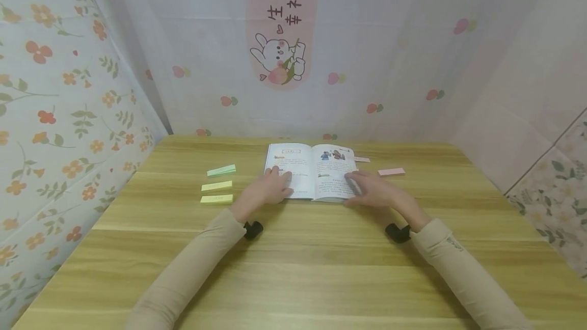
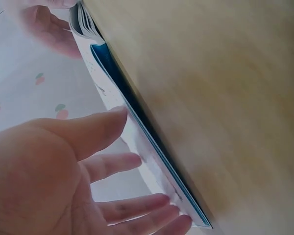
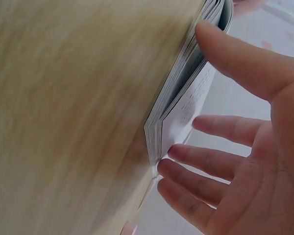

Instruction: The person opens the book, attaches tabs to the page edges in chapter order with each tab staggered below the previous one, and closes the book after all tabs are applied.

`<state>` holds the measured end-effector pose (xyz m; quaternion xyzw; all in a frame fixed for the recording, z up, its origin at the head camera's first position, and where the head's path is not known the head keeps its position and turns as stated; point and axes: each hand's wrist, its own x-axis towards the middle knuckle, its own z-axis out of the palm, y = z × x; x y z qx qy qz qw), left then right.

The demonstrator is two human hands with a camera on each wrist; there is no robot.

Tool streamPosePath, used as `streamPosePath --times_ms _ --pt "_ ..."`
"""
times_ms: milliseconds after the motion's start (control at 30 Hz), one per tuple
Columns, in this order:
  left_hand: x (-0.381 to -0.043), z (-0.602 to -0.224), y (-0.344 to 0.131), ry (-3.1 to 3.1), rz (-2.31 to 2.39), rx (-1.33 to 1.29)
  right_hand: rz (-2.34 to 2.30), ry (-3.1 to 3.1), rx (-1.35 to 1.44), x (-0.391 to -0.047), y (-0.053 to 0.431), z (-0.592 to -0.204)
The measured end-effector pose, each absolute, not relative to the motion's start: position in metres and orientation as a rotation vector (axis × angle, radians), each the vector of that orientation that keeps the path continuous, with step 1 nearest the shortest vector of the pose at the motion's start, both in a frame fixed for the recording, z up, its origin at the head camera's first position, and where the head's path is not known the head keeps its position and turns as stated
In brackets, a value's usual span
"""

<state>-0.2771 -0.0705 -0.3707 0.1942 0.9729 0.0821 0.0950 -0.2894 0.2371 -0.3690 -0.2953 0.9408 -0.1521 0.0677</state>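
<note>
An open book [image 1: 300, 177] with printed text and a small coloured picture lies on the wooden table. Onto its left page rests my left hand [image 1: 272, 187]; in the left wrist view its fingers [image 2: 132, 205] are extended on the page, with the thumb by the near edge. At the right page's outer edge is my right hand [image 1: 373, 190]. Its fingers [image 3: 206, 161] spread nearly straight against the page side in the right wrist view, and the thumb lies along the near edge of the page stack. A pink sticky tab [image 1: 362, 159] sticks out beyond the right page.
Left of the book lie a green sticky-note pad [image 1: 221, 170] and two yellow ones, an upper pad [image 1: 217, 186] and a lower pad [image 1: 217, 199]. A pink pad [image 1: 391, 171] lies to the right. Behind the table [image 1: 293, 269] hangs a patterned curtain [image 1: 206, 55].
</note>
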Motion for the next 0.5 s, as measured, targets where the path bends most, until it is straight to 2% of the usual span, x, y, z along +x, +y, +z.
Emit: streamPosePath --times_ms 500 --pt "-0.2735 -0.3687 -0.0736 2.789 0.283 0.547 -0.439 2.813 -0.917 -0.2922 0.2366 -0.3689"
